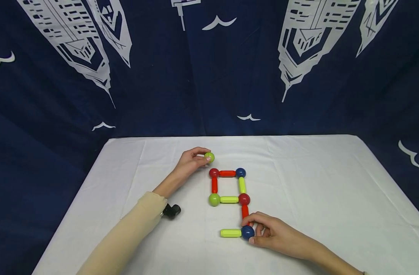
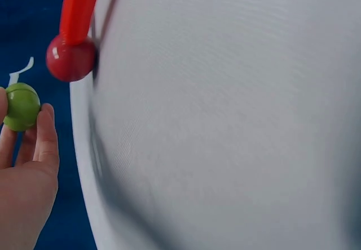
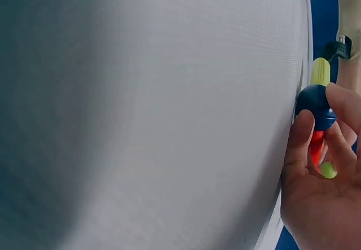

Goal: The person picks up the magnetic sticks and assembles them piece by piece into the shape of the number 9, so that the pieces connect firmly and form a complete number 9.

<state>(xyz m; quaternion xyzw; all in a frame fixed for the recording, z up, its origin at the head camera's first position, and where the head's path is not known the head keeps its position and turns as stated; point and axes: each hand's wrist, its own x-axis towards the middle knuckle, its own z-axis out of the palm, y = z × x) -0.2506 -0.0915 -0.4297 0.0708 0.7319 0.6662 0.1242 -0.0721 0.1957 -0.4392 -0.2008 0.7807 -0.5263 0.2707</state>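
Pinched in my left hand (image 1: pixel 192 159) is a green ball (image 1: pixel 210 156), held just beyond a red ball (image 1: pixel 214 173) at the far left corner of a square of balls and rods. Another green ball (image 1: pixel 214 199) marks the near left corner, with a blue ball (image 1: pixel 240 173) and a red ball (image 1: pixel 244 199) on the right side. From that red ball a red rod (image 1: pixel 245 211) runs toward me to a blue ball (image 1: pixel 247 232). My right hand (image 1: pixel 281 235) grips this blue ball between thumb and fingers. A yellow-green rod (image 1: pixel 231 233) extends left from it.
A white cloth (image 1: pixel 319 183) covers the table, and the pieces lie near its middle. Behind the far edge hangs a dark blue curtain (image 1: pixel 230 84) with white printing. A small black device (image 1: pixel 171 211) sticks out at the left sleeve cuff.
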